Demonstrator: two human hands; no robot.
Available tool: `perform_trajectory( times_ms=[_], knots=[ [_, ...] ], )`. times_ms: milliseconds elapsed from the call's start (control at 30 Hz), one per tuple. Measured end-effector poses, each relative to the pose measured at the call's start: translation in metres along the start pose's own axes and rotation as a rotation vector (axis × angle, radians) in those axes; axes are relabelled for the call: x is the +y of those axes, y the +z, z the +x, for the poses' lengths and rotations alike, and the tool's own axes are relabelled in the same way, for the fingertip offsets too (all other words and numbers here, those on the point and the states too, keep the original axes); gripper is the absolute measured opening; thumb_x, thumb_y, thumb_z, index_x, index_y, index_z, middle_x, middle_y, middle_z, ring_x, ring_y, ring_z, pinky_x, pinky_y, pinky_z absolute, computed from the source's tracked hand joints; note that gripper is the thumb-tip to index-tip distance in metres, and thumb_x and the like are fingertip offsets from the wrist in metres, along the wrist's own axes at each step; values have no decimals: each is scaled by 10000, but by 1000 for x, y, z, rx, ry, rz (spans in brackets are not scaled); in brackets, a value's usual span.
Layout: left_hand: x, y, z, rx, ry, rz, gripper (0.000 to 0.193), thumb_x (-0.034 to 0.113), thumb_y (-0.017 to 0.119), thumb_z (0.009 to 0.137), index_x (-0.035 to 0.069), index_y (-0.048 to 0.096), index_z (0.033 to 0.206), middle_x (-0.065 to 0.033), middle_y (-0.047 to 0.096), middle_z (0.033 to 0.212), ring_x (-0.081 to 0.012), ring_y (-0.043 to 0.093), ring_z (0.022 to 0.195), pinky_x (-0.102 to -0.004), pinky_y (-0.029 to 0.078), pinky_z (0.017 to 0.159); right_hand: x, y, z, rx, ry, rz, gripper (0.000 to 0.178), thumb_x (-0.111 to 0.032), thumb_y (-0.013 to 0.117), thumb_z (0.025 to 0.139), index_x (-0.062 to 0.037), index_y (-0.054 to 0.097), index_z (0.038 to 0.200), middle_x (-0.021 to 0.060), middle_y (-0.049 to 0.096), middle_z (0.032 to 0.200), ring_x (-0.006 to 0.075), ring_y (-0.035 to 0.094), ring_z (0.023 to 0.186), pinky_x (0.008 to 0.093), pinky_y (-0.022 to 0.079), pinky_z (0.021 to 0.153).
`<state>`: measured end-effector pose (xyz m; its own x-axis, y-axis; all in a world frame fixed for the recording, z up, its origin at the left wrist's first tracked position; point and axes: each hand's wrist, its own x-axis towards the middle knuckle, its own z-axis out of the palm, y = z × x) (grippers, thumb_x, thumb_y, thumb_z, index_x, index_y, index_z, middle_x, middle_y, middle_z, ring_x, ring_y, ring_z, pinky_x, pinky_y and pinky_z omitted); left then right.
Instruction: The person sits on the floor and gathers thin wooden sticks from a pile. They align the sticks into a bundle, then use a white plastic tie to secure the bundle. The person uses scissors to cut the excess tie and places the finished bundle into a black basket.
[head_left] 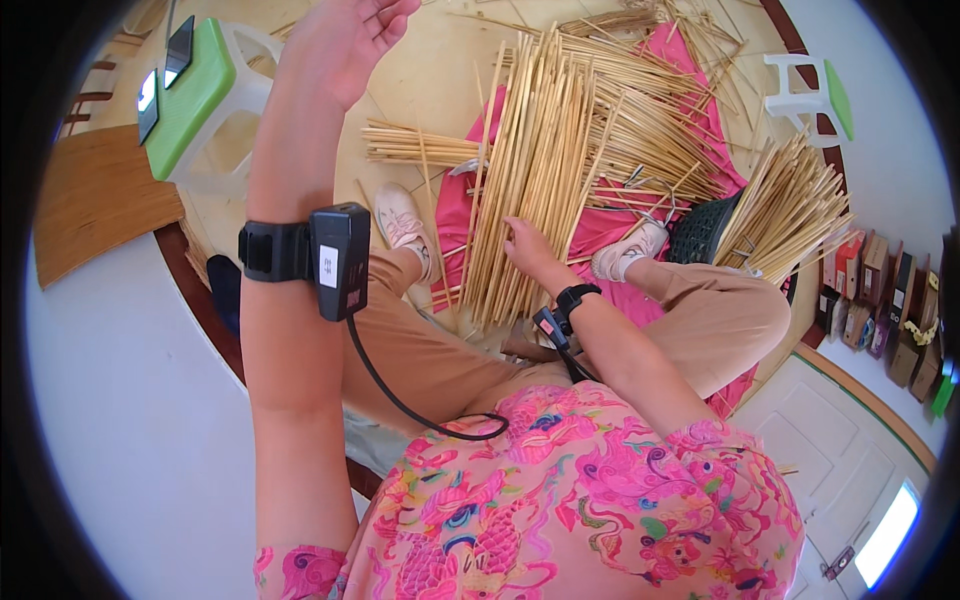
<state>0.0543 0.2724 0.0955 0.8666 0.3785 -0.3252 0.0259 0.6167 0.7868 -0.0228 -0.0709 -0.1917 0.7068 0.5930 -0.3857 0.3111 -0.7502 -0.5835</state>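
Note:
My left hand [368, 38] is raised at the top edge, well away from the stalks. Its visible fingers are loosely bent and apart, with nothing seen in them; the rest is cut off. Low over a long layer of straw-coloured stalks [540, 130], my right hand [527, 247] has its fingers curled together at the layer's near part. What they pinch, if anything, is too small to make out. These stalks lie lengthwise between my feet, on top of other stalks [655, 135] running crosswise. Beneath is a pink cloth [450, 225].
A dark basket [700, 237] by my right foot holds upright stalks [790, 210]. Metal wire-like pieces [655, 195] lie nearby. A green-topped stool [195, 100] with two dark devices stands left, another stool [815, 95] at far right. Boxes [885, 290] line the right wall.

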Motion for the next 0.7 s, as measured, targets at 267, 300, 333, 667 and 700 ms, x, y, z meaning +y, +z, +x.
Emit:
perform_trajectory(
  times_ms=[267,300,333,667,700],
  knots=[
    [4,-24,-4,73,26,56,205,166,541,916,31,551,1070,-102,628,996,-157,575,819,-251,478,724,-48,9,18,-172,-101,171,392,-98,555,785,-18,557,1168,217,588,1081,355,563,1046,423,464,892],
    [4,-29,-8,87,31,53,207,164,531,919,32,552,1078,-108,629,1003,-162,577,824,-255,479,723,-51,21,24,-198,-206,118,424,-91,554,786,-19,537,1204,217,551,1163,358,546,1081,414,450,922],
    [6,-34,-9,101,35,71,256,162,524,926,9,534,1131,-122,613,1060,-160,575,858,-249,478,745,-52,34,29,-210,-256,125,447,-89,552,785,-24,519,1226,220,529,1194,366,536,1094,414,442,935],
    [18,-49,-23,201,66,83,298,158,536,915,-18,531,1156,-163,621,1106,-173,595,908,-244,479,760,-81,90,39,-392,-131,250,537,-49,538,793,-31,436,1321,241,497,1236,383,470,1174,402,393,995],
    [17,-47,-22,197,61,88,299,160,538,914,-18,532,1154,-162,621,1106,-174,595,906,-245,478,760,-77,89,36,-356,-161,245,513,-45,534,798,-32,458,1305,229,514,1218,371,493,1149,397,409,974]
  ],
)
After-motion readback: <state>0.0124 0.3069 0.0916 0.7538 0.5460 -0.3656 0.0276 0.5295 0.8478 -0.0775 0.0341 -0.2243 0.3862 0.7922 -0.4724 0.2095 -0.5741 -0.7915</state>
